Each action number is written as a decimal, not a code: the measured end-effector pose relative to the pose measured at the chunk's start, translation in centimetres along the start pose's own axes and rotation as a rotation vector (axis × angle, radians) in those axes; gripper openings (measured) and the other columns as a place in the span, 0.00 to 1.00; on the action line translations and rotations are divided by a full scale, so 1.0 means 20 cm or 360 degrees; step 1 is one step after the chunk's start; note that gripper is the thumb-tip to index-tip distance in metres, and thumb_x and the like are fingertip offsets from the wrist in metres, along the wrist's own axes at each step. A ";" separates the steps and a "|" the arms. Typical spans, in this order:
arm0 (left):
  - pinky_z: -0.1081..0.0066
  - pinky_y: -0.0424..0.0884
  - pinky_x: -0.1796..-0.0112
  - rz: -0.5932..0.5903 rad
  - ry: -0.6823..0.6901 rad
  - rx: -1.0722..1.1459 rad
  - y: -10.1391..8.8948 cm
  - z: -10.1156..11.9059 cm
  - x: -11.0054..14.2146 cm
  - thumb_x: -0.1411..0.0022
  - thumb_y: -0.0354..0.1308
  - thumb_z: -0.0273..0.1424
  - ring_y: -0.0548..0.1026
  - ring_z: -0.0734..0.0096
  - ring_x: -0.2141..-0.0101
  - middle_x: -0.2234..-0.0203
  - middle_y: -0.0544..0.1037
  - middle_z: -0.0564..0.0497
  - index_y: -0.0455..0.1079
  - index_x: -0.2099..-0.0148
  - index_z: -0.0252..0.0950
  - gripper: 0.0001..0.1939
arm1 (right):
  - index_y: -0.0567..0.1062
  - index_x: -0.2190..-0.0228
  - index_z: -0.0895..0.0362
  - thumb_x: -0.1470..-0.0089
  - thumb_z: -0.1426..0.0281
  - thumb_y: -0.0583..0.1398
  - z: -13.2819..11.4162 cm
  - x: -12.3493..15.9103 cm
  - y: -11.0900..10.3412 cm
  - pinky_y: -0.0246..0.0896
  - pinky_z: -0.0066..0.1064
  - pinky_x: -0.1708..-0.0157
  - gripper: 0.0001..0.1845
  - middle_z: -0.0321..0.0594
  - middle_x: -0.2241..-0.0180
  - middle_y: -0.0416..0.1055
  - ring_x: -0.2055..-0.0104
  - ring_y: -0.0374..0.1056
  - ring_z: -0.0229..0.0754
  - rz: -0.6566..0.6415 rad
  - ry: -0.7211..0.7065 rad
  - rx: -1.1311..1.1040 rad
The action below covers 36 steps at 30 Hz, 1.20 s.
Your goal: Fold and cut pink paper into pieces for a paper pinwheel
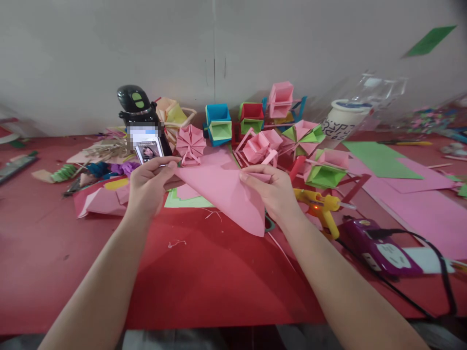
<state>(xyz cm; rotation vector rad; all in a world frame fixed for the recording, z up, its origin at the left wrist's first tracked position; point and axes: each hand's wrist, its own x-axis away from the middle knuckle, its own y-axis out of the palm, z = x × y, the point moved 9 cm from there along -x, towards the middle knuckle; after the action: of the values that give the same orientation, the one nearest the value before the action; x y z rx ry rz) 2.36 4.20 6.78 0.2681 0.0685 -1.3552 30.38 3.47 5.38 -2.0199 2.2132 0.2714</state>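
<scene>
A pink sheet of paper (222,192), folded into a triangle with its point toward me, is held up over the red table (204,282). My left hand (149,184) pinches its left corner, fingers closed on the edge. My right hand (273,189) grips the right corner, thumb on top and fingers curled under. Both hands are close together above the middle of the table.
Folded paper models (255,146) in pink, green, blue and red crowd the back. A phone (148,150) leans on a black bottle (136,104). A yellow glue gun (321,206), purple power strip (379,248) with black cable, and loose pink and green sheets (379,160) lie at the right.
</scene>
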 end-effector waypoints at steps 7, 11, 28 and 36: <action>0.65 0.81 0.70 0.0012 0.0111 -0.0096 -0.03 0.02 -0.01 0.45 0.68 0.33 0.80 0.66 0.76 0.78 0.78 0.53 0.80 0.59 0.40 0.10 | 0.83 0.70 0.52 0.58 0.64 0.72 -0.01 0.01 0.02 0.68 0.36 0.63 0.10 0.37 0.70 0.79 0.67 0.73 0.42 -0.0014 0.0050 -0.0022; 0.72 0.77 0.72 0.0067 0.0323 -0.0397 -0.03 0.09 0.02 0.42 0.65 0.34 0.78 0.71 0.77 0.80 0.78 0.55 0.80 0.59 0.40 0.08 | 0.83 0.70 0.52 0.58 0.63 0.72 0.00 0.02 0.03 0.68 0.37 0.62 0.10 0.38 0.69 0.79 0.65 0.74 0.44 -0.0012 0.0070 -0.0003; 0.71 0.75 0.67 0.0216 0.0739 -0.0672 -0.04 0.19 0.07 0.39 0.65 0.34 0.80 0.70 0.68 0.67 0.81 0.51 0.77 0.57 0.42 0.07 | 0.79 0.68 0.53 0.57 0.62 0.71 0.01 0.03 0.05 0.63 0.32 0.73 0.13 0.35 0.73 0.75 0.72 0.70 0.40 -0.0047 0.0124 0.0030; 0.65 0.79 0.61 -0.0237 -0.0025 0.0145 0.10 -0.06 0.01 0.43 0.65 0.48 0.81 0.65 0.64 0.65 0.81 0.47 0.74 0.55 0.38 0.21 | 0.80 0.68 0.53 0.54 0.61 0.70 -0.02 0.02 0.01 0.68 0.36 0.64 0.12 0.38 0.68 0.78 0.65 0.74 0.44 0.0050 -0.0036 0.0043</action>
<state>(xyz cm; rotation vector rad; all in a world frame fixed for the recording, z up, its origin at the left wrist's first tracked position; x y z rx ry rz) 4.49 4.70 5.84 0.3345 0.0137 -1.5107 30.12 3.07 5.68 -1.9599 2.2248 0.2648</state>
